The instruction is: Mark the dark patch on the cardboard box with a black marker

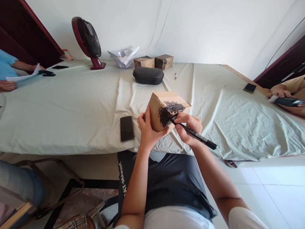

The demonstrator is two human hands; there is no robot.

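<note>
White shirt [177,219] nearest; tablecloth [90,117] edge beyond, cloth wide L & R. Cardboard box [155,113] nr edge, btwn gripping L hand [149,131] thumb & fingers; R hand [192,123] pinching blk marker pen [201,138], tip at scribble [164,114].

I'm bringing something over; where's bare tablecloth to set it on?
Left, between the electric fan and the smartphone; right, between the held marker and the phone by the right edge. The back centre is crowded: plastic basket, two cardboard boxes, black hard-shell case.

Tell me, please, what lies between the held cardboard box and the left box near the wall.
A black case lies between the held cardboard box and the left box near the wall; this shows in the head view.
</note>
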